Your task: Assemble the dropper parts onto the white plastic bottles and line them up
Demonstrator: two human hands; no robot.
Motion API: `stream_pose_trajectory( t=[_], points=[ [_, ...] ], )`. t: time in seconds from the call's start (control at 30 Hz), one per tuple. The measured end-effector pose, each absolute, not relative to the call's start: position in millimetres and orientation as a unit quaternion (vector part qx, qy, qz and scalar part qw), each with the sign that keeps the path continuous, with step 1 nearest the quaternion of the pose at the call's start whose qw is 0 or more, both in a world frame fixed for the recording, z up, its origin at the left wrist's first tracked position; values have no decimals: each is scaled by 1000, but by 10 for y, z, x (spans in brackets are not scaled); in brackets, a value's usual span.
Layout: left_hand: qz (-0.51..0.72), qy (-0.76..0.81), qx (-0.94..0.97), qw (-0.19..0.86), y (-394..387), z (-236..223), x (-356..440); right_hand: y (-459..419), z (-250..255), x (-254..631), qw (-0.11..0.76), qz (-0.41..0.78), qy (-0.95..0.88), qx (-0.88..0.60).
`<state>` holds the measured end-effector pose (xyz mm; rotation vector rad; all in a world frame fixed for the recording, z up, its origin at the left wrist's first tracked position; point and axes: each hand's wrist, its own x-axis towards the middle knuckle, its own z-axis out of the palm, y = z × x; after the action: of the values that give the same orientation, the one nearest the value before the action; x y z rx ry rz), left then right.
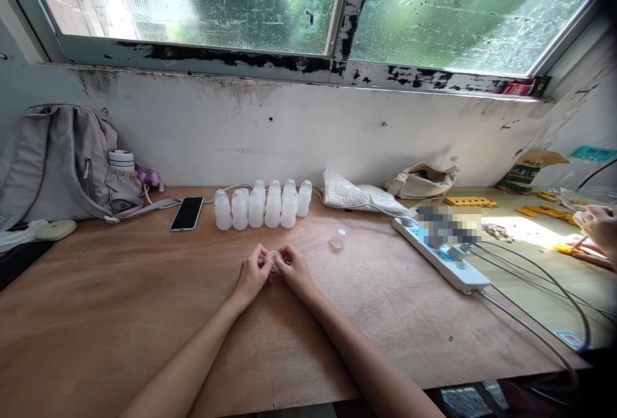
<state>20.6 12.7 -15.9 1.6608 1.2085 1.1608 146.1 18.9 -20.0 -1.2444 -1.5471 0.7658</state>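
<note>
My left hand (pixel 254 271) and my right hand (pixel 292 266) meet at the middle of the wooden table (pixel 144 315). Together they pinch one small clear plastic piece (pixel 274 258) between the fingertips; most of it is hidden by the fingers. Behind the hands stand several small white plastic bottles (pixel 263 204) in two rows. A clear plastic cap (pixel 338 238) lies on its side to the right of my hands, apart from them.
A black phone (pixel 187 213) lies left of the bottles, a grey backpack (pixel 67 161) at far left against the wall. A white power strip (pixel 446 257) with cables sits at right. Another person's hands (pixel 595 231) work at far right beside yellow parts (pixel 470 201).
</note>
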Motion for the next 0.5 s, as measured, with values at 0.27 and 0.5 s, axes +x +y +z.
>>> stream_pose_trajectory(
  t=[0.27, 0.5],
  points=[
    [444, 471, 655, 391, 119, -162, 188, 190, -166, 1485, 482, 358, -619, -506],
    [456, 455, 637, 423, 124, -152, 183, 175, -153, 1493, 474, 396, -622, -481]
  ],
)
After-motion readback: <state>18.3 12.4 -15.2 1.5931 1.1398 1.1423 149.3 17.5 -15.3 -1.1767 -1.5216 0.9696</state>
